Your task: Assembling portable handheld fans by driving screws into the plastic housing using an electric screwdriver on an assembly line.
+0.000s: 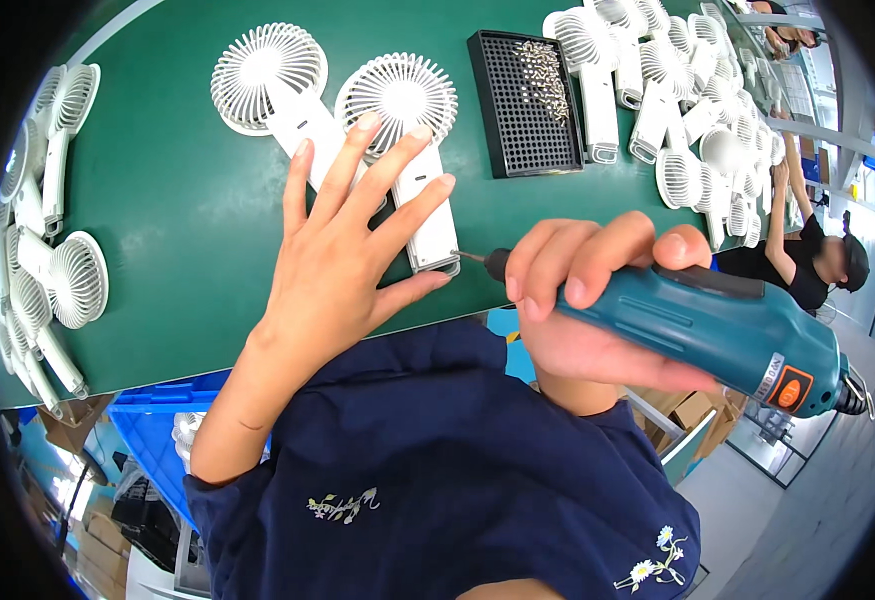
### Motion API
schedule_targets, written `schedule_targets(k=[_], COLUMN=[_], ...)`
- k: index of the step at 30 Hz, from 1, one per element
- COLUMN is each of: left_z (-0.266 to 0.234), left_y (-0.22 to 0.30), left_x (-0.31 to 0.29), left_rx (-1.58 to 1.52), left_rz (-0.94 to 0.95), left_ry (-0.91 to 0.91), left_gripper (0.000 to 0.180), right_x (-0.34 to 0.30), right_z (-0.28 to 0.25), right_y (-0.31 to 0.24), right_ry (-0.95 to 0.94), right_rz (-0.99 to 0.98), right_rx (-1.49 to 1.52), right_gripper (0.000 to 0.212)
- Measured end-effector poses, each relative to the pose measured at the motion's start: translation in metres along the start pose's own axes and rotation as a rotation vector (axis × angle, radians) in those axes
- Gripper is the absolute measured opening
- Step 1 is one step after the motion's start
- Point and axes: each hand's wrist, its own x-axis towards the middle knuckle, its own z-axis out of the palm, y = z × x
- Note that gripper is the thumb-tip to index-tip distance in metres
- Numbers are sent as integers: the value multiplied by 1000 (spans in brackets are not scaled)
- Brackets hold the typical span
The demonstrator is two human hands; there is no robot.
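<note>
At 12 o'clock on the green bench [178, 200], white fan [426, 162] looks light, stiff, grille [398, 95] likely fragile: take the handle [434, 232], left hand [330, 255] splayed over it, right hand [570, 275] wrapped round electric driver [698, 330] at 3 o'clock.

On my left I see a blue bin [144, 440] and, beyond it, cartons [104, 545]; on my right, more cartons [694, 410], a grey floor [828, 490] and a co-worker [806, 286] in a black cap [856, 254].

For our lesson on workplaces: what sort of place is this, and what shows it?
Probably an assembly workshop: many matching white handheld fans lie on a green bench, a black tray holds small metal pieces, likely screws, and the right hand grips a teal electric screwdriver.
</note>
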Motion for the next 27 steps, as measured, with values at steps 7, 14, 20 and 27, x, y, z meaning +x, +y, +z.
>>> schedule_targets(k=[7,14,20,27], left_z=[0,-3,-6,1], left_y=[1,0,-7,-10], left_x=[2,5,19,38], left_rx=[-2,-15,72,128], left_rz=[-8,-10,-21,-12], left_ry=[-4,-45,-34,8], left_gripper=[70,78,68,68], right_x=[-3,4,56,106], right_z=[7,1,-32,-77], right_y=[-8,-6,-15,28], right_ry=[-55,-125,-27,247], right_rz=[72,62,-207,-150], right_rx=[-77,-38,-8,-143], right_gripper=[48,49,87,99])
